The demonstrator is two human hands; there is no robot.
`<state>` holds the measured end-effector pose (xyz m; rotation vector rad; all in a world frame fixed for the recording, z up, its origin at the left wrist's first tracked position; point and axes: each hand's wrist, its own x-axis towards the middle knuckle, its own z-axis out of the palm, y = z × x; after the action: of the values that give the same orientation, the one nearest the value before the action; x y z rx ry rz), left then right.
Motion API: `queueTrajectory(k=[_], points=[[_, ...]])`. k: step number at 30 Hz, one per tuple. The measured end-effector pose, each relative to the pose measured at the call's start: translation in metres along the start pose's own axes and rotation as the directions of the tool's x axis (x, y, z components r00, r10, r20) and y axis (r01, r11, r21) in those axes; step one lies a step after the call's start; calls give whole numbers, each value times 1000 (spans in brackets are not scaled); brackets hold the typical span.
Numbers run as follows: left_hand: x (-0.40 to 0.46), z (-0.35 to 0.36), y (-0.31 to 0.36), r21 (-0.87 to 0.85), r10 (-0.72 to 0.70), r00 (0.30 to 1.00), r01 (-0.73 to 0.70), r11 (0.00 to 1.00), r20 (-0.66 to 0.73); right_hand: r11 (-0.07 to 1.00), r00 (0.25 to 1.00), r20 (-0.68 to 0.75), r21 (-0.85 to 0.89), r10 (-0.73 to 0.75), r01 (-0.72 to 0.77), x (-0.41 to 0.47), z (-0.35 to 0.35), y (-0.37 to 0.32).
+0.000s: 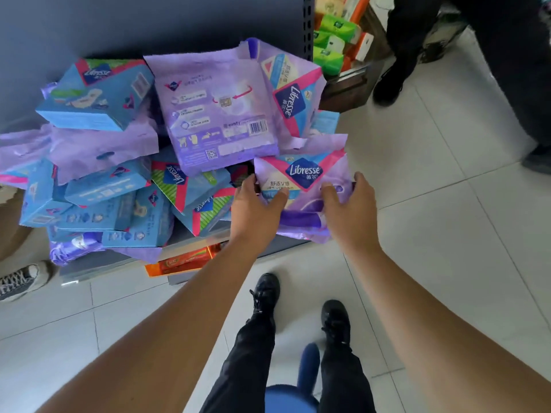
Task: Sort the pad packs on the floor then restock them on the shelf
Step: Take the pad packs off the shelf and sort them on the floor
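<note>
A purple Libresse pad pack [304, 180] sits at the front right corner of the grey shelf [286, 241]. My left hand [256, 208] grips its left edge and my right hand [348, 204] grips its right edge. Behind it lies a messy heap: a large purple pack [214, 111] lying back side up, another purple pack [289, 87] leaning at the right, blue boxes [98, 93] at the left and blue packs with green stripes [193, 189] in the middle. More purple packs [98, 150] are mixed into the left part of the heap.
An orange package [182, 260] lies below the shelf's front edge. Green tissue packs [331, 40] fill the neighbouring shelf at the upper right. A person in dark clothes [417, 40] stands there. A sneaker [21, 281] shows at the left. My black shoes [265, 293] stand on the white tile floor [447, 234].
</note>
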<state>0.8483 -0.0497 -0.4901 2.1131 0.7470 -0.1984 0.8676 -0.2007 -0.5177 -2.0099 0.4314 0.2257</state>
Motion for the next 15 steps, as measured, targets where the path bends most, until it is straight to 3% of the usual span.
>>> queueTrajectory(k=[10,15], points=[[-9,16,9,-111,-18,990,34,993,142,981,988,20,118,152,-153,-3,-17,31],[-11,28,9,-118,13,977,12,993,211,964,982,-56,207,180,-165,-2,-29,38]])
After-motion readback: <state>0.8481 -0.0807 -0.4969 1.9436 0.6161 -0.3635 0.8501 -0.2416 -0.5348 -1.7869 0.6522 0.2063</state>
